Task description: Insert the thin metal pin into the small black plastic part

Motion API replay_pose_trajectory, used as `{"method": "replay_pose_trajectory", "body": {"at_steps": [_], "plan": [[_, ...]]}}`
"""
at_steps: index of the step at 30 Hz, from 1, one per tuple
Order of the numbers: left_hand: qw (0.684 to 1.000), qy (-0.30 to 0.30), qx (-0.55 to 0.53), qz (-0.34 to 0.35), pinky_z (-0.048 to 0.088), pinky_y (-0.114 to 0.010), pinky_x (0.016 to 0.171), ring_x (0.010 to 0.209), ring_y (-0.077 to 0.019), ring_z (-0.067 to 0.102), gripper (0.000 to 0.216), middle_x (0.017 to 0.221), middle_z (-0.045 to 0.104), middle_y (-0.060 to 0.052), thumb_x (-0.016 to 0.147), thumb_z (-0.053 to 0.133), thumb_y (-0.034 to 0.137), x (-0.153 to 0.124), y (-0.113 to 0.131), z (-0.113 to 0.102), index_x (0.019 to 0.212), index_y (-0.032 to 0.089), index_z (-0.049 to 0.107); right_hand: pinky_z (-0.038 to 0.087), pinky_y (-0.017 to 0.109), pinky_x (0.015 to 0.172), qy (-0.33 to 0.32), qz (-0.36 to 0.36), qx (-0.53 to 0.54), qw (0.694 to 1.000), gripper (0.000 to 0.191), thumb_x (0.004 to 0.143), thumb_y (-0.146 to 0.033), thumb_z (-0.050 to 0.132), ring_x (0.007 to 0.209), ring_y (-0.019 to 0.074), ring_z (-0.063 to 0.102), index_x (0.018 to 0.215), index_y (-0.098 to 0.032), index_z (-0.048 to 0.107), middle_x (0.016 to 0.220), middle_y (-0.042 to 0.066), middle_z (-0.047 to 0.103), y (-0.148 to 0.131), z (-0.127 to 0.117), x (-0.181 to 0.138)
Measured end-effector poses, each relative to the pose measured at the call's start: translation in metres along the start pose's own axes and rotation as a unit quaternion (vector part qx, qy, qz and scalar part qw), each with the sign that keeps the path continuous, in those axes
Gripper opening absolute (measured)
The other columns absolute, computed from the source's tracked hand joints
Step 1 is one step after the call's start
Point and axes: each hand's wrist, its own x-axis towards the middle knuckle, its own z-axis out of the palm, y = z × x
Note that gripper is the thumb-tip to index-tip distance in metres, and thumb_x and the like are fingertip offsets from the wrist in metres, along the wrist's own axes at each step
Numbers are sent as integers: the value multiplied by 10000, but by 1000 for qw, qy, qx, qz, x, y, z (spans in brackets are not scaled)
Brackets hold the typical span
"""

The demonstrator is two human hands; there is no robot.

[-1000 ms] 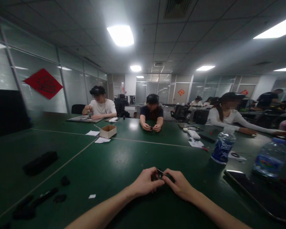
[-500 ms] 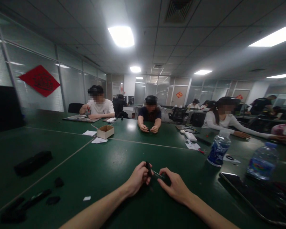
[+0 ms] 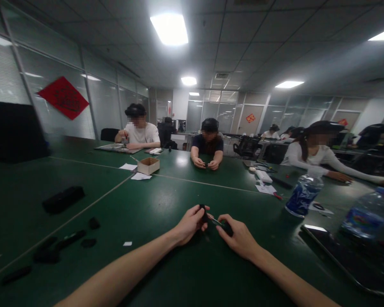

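Observation:
My left hand (image 3: 189, 224) is closed round a small black part (image 3: 203, 212), held just above the green table (image 3: 153, 204). My right hand (image 3: 238, 238) is closed on a thin metal-tipped tool (image 3: 222, 225) whose tip points left toward that black part. The two hands are close together, a little apart, near the table's front middle. What the black part is I cannot make out.
Black pieces (image 3: 63, 198) lie scattered at the left. A cardboard box (image 3: 148, 165) and papers sit further back. Two water bottles (image 3: 303, 194) and a dark tablet (image 3: 345, 256) stand at the right. Three people sit across the table.
My hands have pulled slightly apart; the left one has lifted the black part up off the tool. The camera has tipped a little downward.

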Motion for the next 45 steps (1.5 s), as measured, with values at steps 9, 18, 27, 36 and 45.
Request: {"method": "replay_pose_trajectory", "body": {"at_steps": [9,18,27,36,45], "plan": [[999,22,-1,23,374,-183,496,513,-59,489,372,741,575,-17,837,521,474,-1,3,2,989,138,564,452,284,599,13,16,-21,1000,223,892,-390,440,660,171,586,937,-193,536,786,31,608,0,-1,1],[1000,16,-11,15,352,-190,516,534,-59,488,429,748,559,-17,824,542,474,-2,6,2,1082,132,572,467,313,657,7,11,-9,1000,219,897,-375,454,732,187,589,933,-187,560,847,46,610,0,-1,1],[999,9,-48,-7,364,-211,530,594,-103,525,336,776,570,-46,833,489,319,2,1,-4,1088,115,567,489,310,667,24,3,-5,1000,262,904,-400,436,760,187,602,945,-190,587,874,57,625,4,1,2],[1000,10,22,-9,361,-216,546,575,-92,506,264,752,558,-31,774,527,290,-2,7,4,981,130,564,504,311,681,16,-19,-2,1000,240,903,-369,443,770,186,608,955,-190,595,877,62,634,4,0,1],[989,-4,148,31,372,-211,563,655,-94,511,303,823,532,-21,789,556,354,-5,7,7,1014,150,549,497,292,653,22,-13,-22,999,258,918,-369,427,730,173,607,961,-191,608,863,58,636,7,3,1]]}}
